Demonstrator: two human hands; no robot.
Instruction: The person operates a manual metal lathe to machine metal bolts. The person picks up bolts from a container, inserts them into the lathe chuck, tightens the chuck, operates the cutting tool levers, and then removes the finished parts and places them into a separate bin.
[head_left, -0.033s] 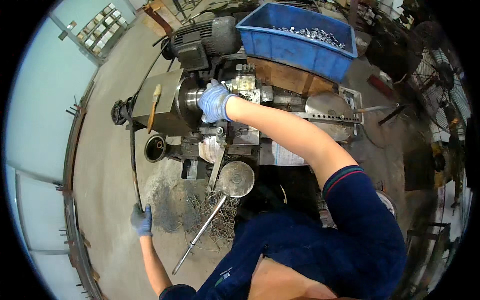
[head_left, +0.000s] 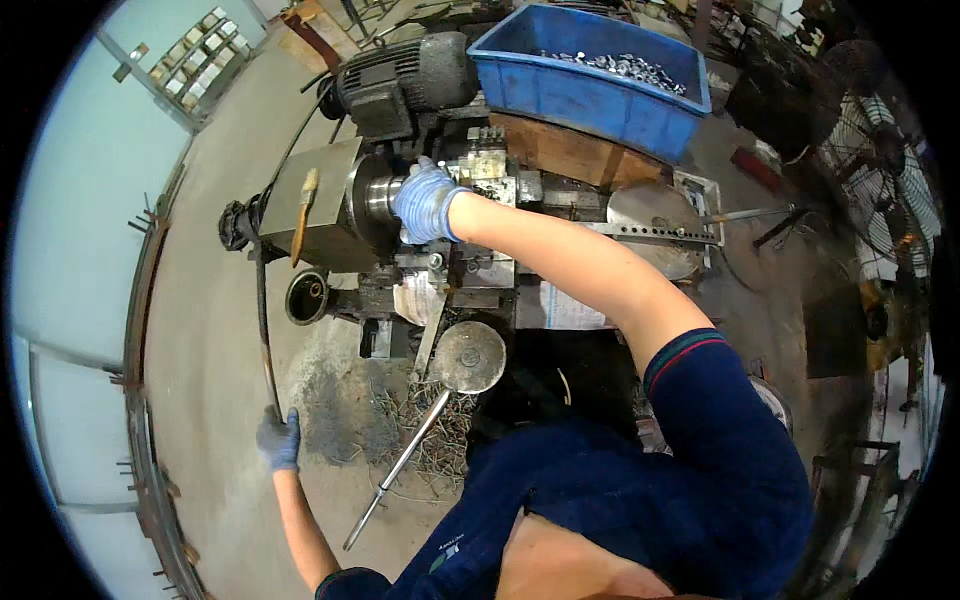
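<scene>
My left hand (head_left: 279, 440), in a blue-grey glove, is closed round the lower end of a long dark lever bar (head_left: 264, 330). The bar runs up to the left end of a small lathe's headstock (head_left: 325, 200). My right hand (head_left: 427, 204), in a blue striped glove, curls at the front of the shiny round spindle nose (head_left: 380, 197), beside the tool post (head_left: 487, 165). Whatever its fingers hold is hidden behind the glove. A paintbrush (head_left: 304, 215) with a wooden handle lies on the headstock cover.
A blue bin (head_left: 580, 105) of small metal parts stands behind the lathe, right of the motor (head_left: 405, 85). Nearer me are a round metal disc (head_left: 470, 357) and a steel handle (head_left: 398, 470). Metal shavings (head_left: 425, 425) litter the floor. A perforated bar (head_left: 660, 233) extends at right.
The whole view has shifted very slightly. Both hands keep their places on the lever bar and at the spindle.
</scene>
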